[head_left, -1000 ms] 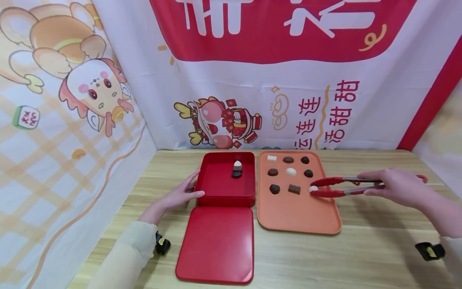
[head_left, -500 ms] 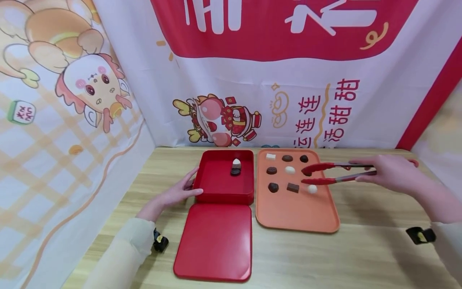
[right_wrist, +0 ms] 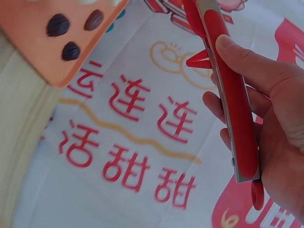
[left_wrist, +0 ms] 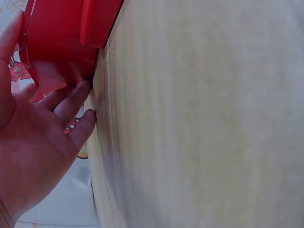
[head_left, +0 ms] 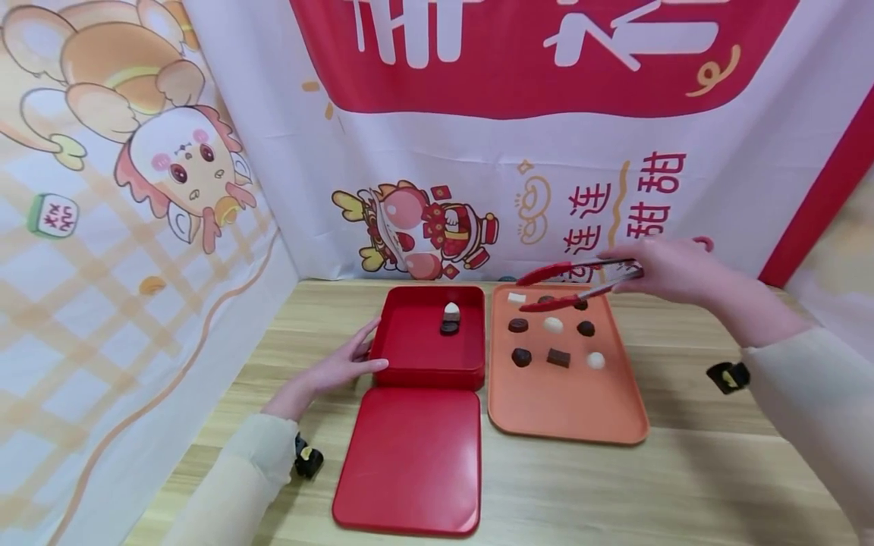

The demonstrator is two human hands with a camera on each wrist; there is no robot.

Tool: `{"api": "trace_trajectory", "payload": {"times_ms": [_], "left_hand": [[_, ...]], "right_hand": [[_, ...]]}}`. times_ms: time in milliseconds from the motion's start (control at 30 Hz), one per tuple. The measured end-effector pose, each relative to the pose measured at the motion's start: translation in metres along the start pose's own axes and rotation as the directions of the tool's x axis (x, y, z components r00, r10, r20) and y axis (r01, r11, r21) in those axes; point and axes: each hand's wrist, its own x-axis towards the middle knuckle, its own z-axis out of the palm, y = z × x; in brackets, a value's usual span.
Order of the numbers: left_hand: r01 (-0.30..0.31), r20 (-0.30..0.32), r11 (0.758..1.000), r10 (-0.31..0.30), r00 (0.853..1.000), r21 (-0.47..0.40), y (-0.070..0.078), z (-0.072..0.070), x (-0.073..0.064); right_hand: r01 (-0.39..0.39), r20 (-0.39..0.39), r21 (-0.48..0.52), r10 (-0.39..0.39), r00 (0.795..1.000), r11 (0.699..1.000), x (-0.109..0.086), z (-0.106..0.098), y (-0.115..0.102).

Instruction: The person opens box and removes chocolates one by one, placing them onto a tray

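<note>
My right hand (head_left: 683, 269) holds red-tipped tongs (right_wrist: 232, 95), their arms spread with nothing between the tips. The tongs hang over the far end of an orange tray (head_left: 567, 409), the tips near a white rectangular chocolate (head_left: 517, 299). Several dark, brown and white chocolates lie there in rows, including a brown bar (head_left: 558, 357) and a round white one (head_left: 595, 360); the tongs partly hide the far row. My left hand (head_left: 344, 364) rests against the side of a red box (head_left: 410, 334), fingers extended. Inside are a white-topped chocolate (head_left: 451, 311) and a dark one (head_left: 448, 328).
A flat red lid (head_left: 410, 462) lies on the wooden table (head_left: 546, 493) in front of the box. Behind the table hangs a printed cloth (head_left: 293, 174), with another patterned cloth (head_left: 41, 303) along the left side.
My right hand has lifted the tongs from the round white chocolate, which stays on the tray, and carried them away and leftward to its far end. The left hand keeps its place at the box.
</note>
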Motion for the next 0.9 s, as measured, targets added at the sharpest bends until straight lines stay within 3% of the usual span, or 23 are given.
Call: {"api": "trace_trajectory", "payload": {"times_ms": [100, 300, 500, 900], "left_hand": [[0.010, -0.006, 1.000, -0.010, 1.000, 0.003, 0.000, 0.000, 0.000], [-0.009, -0.011, 1.000, 0.009, 1.000, 0.000, 0.001, 0.000, 0.001], [0.001, -0.003, 1.000, -0.001, 1.000, -0.016, 0.001, 0.001, 0.000], [0.001, 0.001, 1.000, -0.001, 1.000, -0.022, 0.000, 0.001, 0.001]], "right_hand": [[0.048, -0.005, -0.019, -0.048, 0.999, 0.999, 0.016, -0.003, -0.009], [0.035, 0.046, -0.033, -0.034, 0.998, 0.999, 0.044, -0.007, -0.031], [0.096, 0.087, -0.064, -0.090, 0.992, 0.993, 0.071, 0.005, -0.053], [0.177, 0.166, -0.179, -0.148, 0.975, 0.968, 0.095, 0.023, -0.092]]}}
